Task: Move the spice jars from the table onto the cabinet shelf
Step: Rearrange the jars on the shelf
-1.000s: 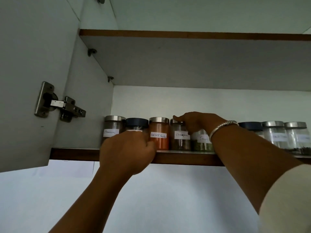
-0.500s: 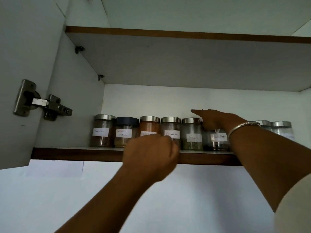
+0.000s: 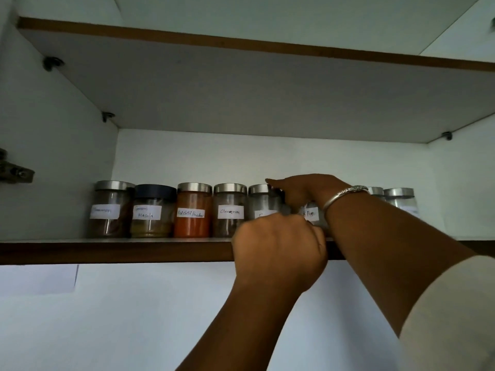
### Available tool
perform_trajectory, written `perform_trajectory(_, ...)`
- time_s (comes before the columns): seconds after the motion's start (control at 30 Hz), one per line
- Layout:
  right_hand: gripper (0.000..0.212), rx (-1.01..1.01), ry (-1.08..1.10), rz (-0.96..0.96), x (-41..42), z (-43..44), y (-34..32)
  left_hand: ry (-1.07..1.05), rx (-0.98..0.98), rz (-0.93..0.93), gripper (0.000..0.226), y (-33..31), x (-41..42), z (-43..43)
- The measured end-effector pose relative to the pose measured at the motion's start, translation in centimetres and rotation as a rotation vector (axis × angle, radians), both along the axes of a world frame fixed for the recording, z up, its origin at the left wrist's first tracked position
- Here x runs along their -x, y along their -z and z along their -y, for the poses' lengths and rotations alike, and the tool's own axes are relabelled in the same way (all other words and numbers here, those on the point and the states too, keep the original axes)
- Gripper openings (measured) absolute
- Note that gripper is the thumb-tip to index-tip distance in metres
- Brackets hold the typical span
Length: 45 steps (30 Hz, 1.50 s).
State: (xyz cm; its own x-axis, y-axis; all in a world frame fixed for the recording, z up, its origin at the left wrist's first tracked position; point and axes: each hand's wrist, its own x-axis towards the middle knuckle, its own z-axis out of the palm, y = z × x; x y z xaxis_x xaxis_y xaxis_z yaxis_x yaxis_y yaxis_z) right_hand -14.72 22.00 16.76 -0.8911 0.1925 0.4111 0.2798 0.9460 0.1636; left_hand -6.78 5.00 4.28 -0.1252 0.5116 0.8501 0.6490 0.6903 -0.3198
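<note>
Two hands work at the shelf edge in the middle of the frame. Nearest, the left hand [image 3: 278, 245] is curled into a loose fist in front of a half-hidden jar [image 3: 261, 204]; whether it grips this jar I cannot tell. Behind it, the right hand [image 3: 302, 191] with a bracelet [image 3: 340, 198] closes its fingers on the lid zone of the pepper jar [image 3: 310, 214]. Further left on the shelf [image 3: 115, 250] the spice jars stand upright in a tight row, among them the chilli jar [image 3: 191, 210]. They look like glass: stiff, smooth, breakable, probably light. I would hold the body under the lid.
</note>
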Motion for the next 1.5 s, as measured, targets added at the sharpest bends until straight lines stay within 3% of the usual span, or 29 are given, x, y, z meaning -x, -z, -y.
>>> perform_trajectory(0.1,0.104,0.025,0.053,0.016,-1.7,-1.2,0.2,0.048,-0.054,-0.039,0.024,-0.2,-0.3,0.3)
perform_trajectory(0.23,0.078,0.100,-0.059,-0.033,-4.2,-3.1,1.2,0.058,-0.057,-0.035,0.026,0.0,0.3,-0.3)
perform_trajectory(0.33,0.069,0.046,-0.092,-0.063,-3.9,-3.3,1.0,0.030,-0.097,-0.010,0.027,-0.3,0.7,-0.5)
perform_trajectory(0.63,0.041,-0.054,0.054,-0.106,-2.5,-4.8,0.7,-0.024,-0.119,0.028,0.032,-0.3,0.7,-0.8)
perform_trajectory(0.73,0.048,-0.053,0.080,-0.089,-2.1,-5.1,0.8,-0.025,-0.107,0.046,0.033,-0.4,0.8,-0.8)
perform_trajectory(0.9,0.086,0.119,0.044,-0.082,-3.4,-5.7,0.1,-0.023,-0.072,0.087,0.034,-0.8,0.5,-1.2)
perform_trajectory(1.03,0.086,0.077,0.135,-0.096,-6.4,-9.1,0.0,0.036,-0.015,0.043,0.041,-0.7,-1.0,-4.2)
perform_trajectory(1.2,0.094,0.052,0.175,-0.025,-7.6,-12.2,1.3,0.081,0.050,-0.007,0.034,-0.7,-3.3,-8.9)
perform_trajectory(1.37,0.099,-0.126,0.187,0.005,-6.6,-14.0,0.6,0.009,0.073,-0.047,0.028,-0.6,-3.7,-10.0)
perform_trajectory(1.5,0.088,-0.237,0.177,-0.035,-6.0,-14.7,0.5,-0.017,0.065,-0.035,0.029,-0.6,-3.7,-10.0)
